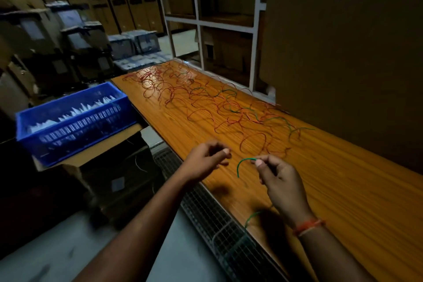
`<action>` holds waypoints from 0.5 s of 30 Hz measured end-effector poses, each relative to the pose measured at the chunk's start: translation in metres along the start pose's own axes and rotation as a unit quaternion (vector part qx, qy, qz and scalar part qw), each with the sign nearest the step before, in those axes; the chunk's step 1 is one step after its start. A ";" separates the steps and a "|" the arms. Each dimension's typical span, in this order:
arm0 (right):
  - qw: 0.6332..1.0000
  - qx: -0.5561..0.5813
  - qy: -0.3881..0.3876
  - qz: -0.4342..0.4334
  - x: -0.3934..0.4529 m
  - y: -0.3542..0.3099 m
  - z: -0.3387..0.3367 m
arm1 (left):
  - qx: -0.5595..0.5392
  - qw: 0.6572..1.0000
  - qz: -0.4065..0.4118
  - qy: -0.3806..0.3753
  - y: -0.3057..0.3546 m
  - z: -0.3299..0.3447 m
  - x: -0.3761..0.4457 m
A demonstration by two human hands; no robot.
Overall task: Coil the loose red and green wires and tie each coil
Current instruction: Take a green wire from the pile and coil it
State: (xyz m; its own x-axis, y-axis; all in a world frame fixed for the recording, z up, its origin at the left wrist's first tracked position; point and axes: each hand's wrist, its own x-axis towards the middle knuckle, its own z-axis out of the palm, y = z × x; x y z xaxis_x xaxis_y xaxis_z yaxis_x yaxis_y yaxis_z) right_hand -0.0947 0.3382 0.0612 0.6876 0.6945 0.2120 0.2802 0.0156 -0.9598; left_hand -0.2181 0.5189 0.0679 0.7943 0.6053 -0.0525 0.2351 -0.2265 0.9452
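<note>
Right now my right hand (278,181) is pinching a thin curved green wire (242,165) above the wooden table (343,190), while my left hand (207,159) is hovering beside it, fingers curled, holding nothing.

Both forearms are showing bare up to the lower edge of the view, with no sleeve reaching into sight on either one. The left hand (207,158) is wearing nothing: no ring, band or glove is showing on it or on the wrist behind it. The right hand (280,181) is likewise ungloved, and a thread wristband (309,226) is sitting just behind it on the wrist. The band is looking orange-red, with a paler strand running along its edge nearer the elbow, and it is wrapping the wrist as several thin cords bunched together. Short, pale fingernails are showing on both thumbs.
</note>
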 end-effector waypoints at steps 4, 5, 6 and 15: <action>0.999 -0.033 0.000 -0.027 -0.012 -0.013 -0.018 | -0.110 0.986 -0.024 -0.121 0.033 0.029 -0.053; 0.999 -0.038 0.000 -0.035 -0.011 -0.015 -0.018 | -0.117 0.984 -0.022 -0.133 0.036 0.032 -0.058; 0.998 -0.039 0.000 -0.041 -0.009 -0.017 -0.018 | -0.125 0.983 -0.018 -0.135 0.039 0.032 -0.060; 0.996 -0.039 -0.045 -0.062 -0.033 -0.022 -0.050 | -0.270 0.953 -0.057 -0.125 0.071 0.069 -0.074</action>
State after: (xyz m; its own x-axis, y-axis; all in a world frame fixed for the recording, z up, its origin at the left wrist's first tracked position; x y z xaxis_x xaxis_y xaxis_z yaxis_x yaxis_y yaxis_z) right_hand -0.0901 0.2789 0.0842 0.5834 0.7520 0.3069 0.4129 0.0508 -0.9094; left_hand -0.2216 0.4056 0.1167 0.9054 0.3866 -0.1756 0.0587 0.2958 0.9534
